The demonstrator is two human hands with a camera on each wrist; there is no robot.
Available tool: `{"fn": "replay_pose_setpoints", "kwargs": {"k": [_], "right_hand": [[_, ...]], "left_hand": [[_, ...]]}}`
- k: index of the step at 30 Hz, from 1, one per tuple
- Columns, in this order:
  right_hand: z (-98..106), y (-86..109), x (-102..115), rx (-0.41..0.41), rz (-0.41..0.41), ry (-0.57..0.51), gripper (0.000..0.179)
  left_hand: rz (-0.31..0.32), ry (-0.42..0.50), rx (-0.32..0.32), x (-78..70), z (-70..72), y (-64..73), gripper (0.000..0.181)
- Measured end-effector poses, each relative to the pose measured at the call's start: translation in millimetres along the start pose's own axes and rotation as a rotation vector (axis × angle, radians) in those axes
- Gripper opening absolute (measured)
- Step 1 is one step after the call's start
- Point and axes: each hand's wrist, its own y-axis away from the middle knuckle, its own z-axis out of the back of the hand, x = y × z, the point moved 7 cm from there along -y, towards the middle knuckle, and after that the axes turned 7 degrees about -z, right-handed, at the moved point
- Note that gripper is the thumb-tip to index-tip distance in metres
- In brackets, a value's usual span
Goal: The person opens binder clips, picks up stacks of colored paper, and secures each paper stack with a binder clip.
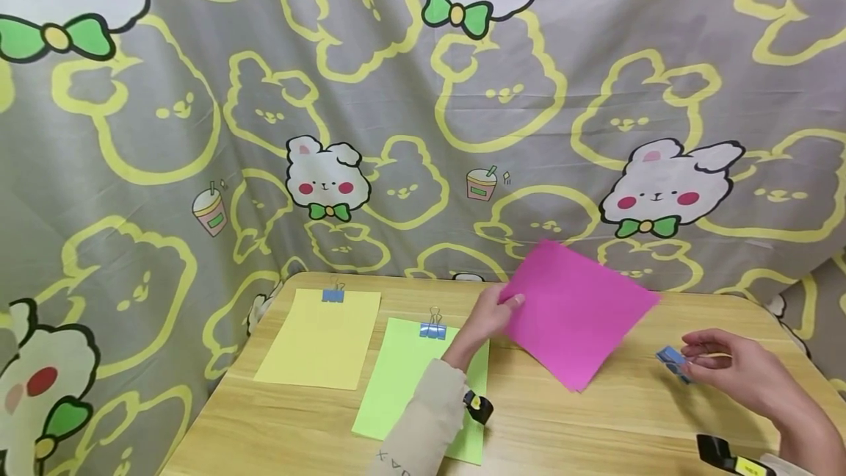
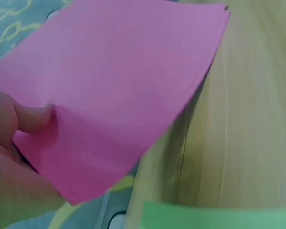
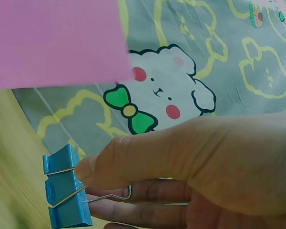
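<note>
My left hand pinches the left edge of a magenta sheet stack, thumb on top, and holds it tilted above the table. In the left wrist view the pink paper bends a little and shows more than one layer at its edge. My right hand holds a blue binder clip at the right, apart from the paper. Seen from the right wrist, the thumb and fingers pinch the blue binder clip near its wire handles.
Yellow paper with a blue binder clip on its top edge lies at the left. Green paper, likewise with a binder clip, lies partly under my left forearm. A patterned curtain hangs behind the wooden table.
</note>
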Motion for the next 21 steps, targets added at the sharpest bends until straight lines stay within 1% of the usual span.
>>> {"fn": "replay_pose_setpoints", "kwargs": {"k": [3, 7, 10, 11, 14, 17, 21], "right_hand": [[-0.3, -0.6, 1.7, 0.003, 0.008, 0.003, 0.055], [-1.3, -1.1, 4.1, 0.009, 0.015, 0.006, 0.054], [-2.5, -0.8, 6.0, 0.016, 0.020, 0.003, 0.052], [-2.8, -0.7, 6.5, 0.019, 0.017, 0.001, 0.052], [-4.1, -0.5, 7.9, 0.038, 0.013, -0.011, 0.051], [-5.0, -0.3, 8.7, 0.060, 0.004, -0.020, 0.051], [-6.2, -0.1, 8.1, 0.075, -0.001, -0.030, 0.051]], "left_hand": [[-0.021, 0.068, -0.017, 3.4, 13.1, 1.8, 0.024], [-0.040, 0.110, -0.076, 12.7, 30.5, 3.4, 0.027], [-0.061, 0.132, -0.127, 18.4, 42.9, 3.6, 0.024], [-0.065, 0.153, -0.137, 19.9, 46.4, 4.1, 0.024], [-0.083, 0.205, -0.153, 24.0, 55.7, 5.8, 0.023], [-0.080, 0.222, -0.156, 29.8, 62.7, 7.2, 0.023], [-0.102, 0.186, -0.151, 36.4, 69.8, 8.5, 0.022]]}}
